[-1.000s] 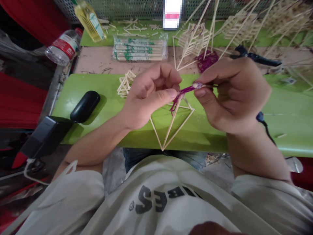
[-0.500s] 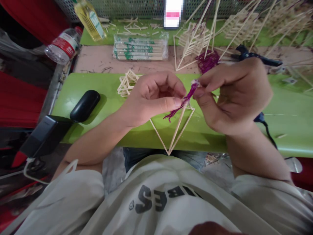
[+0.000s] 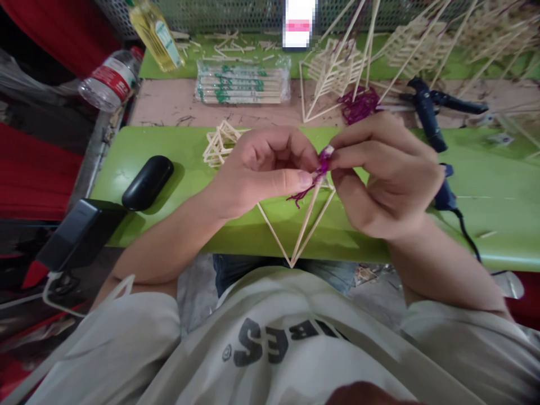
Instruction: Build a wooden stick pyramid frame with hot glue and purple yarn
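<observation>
Between thumb and fingers my left hand [image 3: 270, 174] pinches a bunch of purple yarn [image 3: 324, 162], whose loose ends dangle below the thumb. My right hand [image 3: 379, 177] has its fingertips closed at the yarn's upper end, where a whitish bit shows. Just under the yarn is a frame of thin wooden sticks [image 3: 307, 222], its pointed corner toward my body; its upper part is hidden behind my left hand. A small stick frame [image 3: 221, 143] lies beyond my left hand. Past my right hand sits a tangle of purple yarn [image 3: 360, 105].
On the green bench [image 3: 189, 230] lie a black oval case [image 3: 147, 183] and a dark box with a cable [image 3: 80, 233]. A packet of sticks [image 3: 242, 83], bottles [image 3: 155, 36] and a phone [image 3: 299, 25] stand farther back. A dark glue gun [image 3: 428, 112] and larger stick structures are at right.
My right hand has moved slightly left and down, closer to my left hand, uncovering more of the glue gun. The yarn's upper end has come down with it. My left hand stays nearly still.
</observation>
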### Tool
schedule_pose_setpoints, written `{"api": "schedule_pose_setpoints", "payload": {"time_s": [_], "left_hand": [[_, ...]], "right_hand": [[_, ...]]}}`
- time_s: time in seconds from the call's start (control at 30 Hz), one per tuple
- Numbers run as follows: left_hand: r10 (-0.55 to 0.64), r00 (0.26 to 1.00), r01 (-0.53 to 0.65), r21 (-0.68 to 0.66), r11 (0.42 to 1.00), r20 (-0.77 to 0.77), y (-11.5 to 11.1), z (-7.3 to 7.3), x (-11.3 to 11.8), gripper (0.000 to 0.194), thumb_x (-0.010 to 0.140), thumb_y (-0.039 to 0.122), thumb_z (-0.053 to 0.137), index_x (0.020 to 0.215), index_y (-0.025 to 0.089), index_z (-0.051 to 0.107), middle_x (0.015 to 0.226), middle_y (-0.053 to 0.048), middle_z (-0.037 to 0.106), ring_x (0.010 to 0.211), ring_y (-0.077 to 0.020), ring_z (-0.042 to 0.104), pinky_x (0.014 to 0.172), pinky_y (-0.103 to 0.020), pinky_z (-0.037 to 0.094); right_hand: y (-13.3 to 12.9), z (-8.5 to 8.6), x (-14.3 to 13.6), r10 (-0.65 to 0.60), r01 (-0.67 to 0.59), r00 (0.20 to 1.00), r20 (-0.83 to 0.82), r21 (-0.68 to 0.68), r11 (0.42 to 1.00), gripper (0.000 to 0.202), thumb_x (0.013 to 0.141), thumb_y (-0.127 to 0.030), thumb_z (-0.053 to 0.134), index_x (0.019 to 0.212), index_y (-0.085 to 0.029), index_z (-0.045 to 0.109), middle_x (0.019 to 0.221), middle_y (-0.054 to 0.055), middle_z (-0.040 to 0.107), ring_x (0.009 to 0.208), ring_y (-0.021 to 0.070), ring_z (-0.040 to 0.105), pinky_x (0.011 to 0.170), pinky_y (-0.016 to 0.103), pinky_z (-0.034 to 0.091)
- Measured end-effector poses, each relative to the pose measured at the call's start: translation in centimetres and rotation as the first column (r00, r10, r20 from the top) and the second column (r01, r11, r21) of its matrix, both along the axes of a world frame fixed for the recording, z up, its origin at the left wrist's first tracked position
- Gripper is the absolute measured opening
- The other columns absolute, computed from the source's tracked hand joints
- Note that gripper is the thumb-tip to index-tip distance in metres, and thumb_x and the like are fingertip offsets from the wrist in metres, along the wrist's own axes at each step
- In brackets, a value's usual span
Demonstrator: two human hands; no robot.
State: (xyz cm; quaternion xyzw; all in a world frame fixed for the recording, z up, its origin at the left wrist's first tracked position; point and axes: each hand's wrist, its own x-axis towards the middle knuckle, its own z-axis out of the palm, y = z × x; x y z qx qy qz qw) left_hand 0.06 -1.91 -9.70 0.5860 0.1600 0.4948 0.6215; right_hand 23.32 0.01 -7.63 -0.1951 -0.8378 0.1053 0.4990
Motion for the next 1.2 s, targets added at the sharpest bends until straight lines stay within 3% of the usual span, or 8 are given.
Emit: {"api": "schedule_pose_setpoints", "payload": {"time_s": [0.1, 0.2, 0.3, 0.4, 0.63, 0.83, 1.0, 1.2], "left_hand": [[-0.009, 1.000, 0.009, -0.008, 1.000, 0.005, -0.1, 0.2, 0.0, 0.031, 0.085, 0.043, 0.098, 0.110, 0.028, 0.088, 0.092, -0.006, 0.078, 0.071, -0.0193, 0.076, 0.063, -0.033, 0.067], [0.036, 0.999, -0.037, -0.079, 0.996, -0.014, -0.6, 0.8, 0.2, 0.025, 0.084, 0.035, 0.100, 0.104, 0.028, 0.088, 0.090, -0.004, 0.078, 0.071, -0.0170, 0.075, 0.065, -0.030, 0.067], [0.047, 0.998, -0.052, -0.139, 0.989, -0.041, -1.0, 1.2, 0.4, 0.019, 0.085, 0.027, 0.098, 0.102, 0.026, 0.088, 0.090, -0.004, 0.078, 0.074, -0.0156, 0.075, 0.067, -0.028, 0.065], [-0.005, 1.000, 0.002, -0.131, 0.991, -0.017, -0.8, 1.2, 0.4, 0.028, 0.078, 0.032, 0.105, 0.098, 0.028, 0.087, 0.087, -0.003, 0.078, 0.070, -0.0171, 0.074, 0.063, -0.030, 0.063], [0.052, 0.997, -0.061, -0.148, 0.987, -0.061, -0.9, 1.8, 0.1, 0.026, 0.092, 0.047, 0.092, 0.096, 0.023, 0.086, 0.084, -0.004, 0.075, 0.073, -0.0156, 0.072, 0.064, -0.029, 0.058], [0.167, 0.985, -0.161, 0.111, 0.981, -0.048, -1.3, 1.4, 0.4, 0.019, 0.094, 0.038, 0.090, 0.109, 0.027, 0.087, 0.096, -0.003, 0.078, 0.082, -0.0142, 0.073, 0.074, -0.028, 0.063], [0.299, 0.944, -0.265, 0.221, 0.938, -0.136, -2.2, 2.2, 0.4, 0.015, 0.098, 0.036, 0.087, 0.111, 0.028, 0.086, 0.102, -0.004, 0.079, 0.090, -0.0165, 0.075, 0.081, -0.033, 0.066], [0.336, 0.938, -0.263, 0.463, 0.846, -0.081, -1.0, 1.5, 0.2, 0.014, 0.097, 0.027, 0.087, 0.111, 0.026, 0.087, 0.101, -0.004, 0.083, 0.086, -0.0156, 0.076, 0.072, -0.030, 0.062]], "right_hand": [[0.1, -0.4, -0.3, 0.029, -0.029, 0.998, -0.055, 0.004, 1.000, 0.010, 0.094, -0.030, 0.064, 0.097, -0.030, 0.073, 0.096, 0.003, 0.079, 0.079, 0.0248, 0.074, 0.072, 0.047, 0.045], [-0.2, -0.5, -0.6, 0.026, -0.027, 0.996, -0.085, -0.013, 1.000, 0.008, 0.091, -0.035, 0.068, 0.095, -0.029, 0.072, 0.094, 0.003, 0.078, 0.079, 0.0251, 0.074, 0.070, 0.046, 0.044], [-0.5, -0.4, -0.7, 0.031, -0.030, 0.997, -0.066, 0.002, 1.000, 0.012, 0.091, -0.037, 0.073, 0.097, -0.029, 0.069, 0.095, 0.003, 0.079, 0.080, 0.0258, 0.074, 0.077, 0.047, 0.047], [-0.8, -0.2, -0.4, 0.007, -0.007, 1.000, 0.007, -0.017, 1.000, 0.011, 0.098, -0.041, 0.071, 0.099, -0.030, 0.068, 0.100, 0.002, 0.079, 0.083, 0.0266, 0.074, 0.088, 0.051, 0.052], [-0.2, -0.7, -0.3, 0.025, -0.025, 0.999, 0.043, 0.008, 1.000, 0.008, 0.100, -0.038, 0.068, 0.100, -0.031, 0.066, 0.104, -0.001, 0.081, 0.085, 0.0257, 0.075, 0.087, 0.053, 0.050], [0.4, -0.8, -0.3, 0.055, -0.054, 0.998, -0.006, 0.093, 0.994, 0.012, 0.098, -0.038, 0.070, 0.102, -0.027, 0.067, 0.103, -0.001, 0.081, 0.082, 0.0225, 0.076, 0.081, 0.050, 0.048], [0.1, -0.6, -0.3, 0.045, -0.045, 0.999, 0.012, 0.036, 0.998, 0.010, 0.101, -0.038, 0.068, 0.101, -0.029, 0.067, 0.102, 0.000, 0.082, 0.083, 0.0242, 0.075, 0.086, 0.051, 0.048], [0.4, -0.4, -0.2, 0.091, -0.093, 0.995, 0.030, 0.075, 0.993, 0.008, 0.095, -0.028, 0.072, 0.101, -0.025, 0.067, 0.103, 0.002, 0.083, 0.084, 0.0234, 0.076, 0.084, 0.049, 0.044]]}}
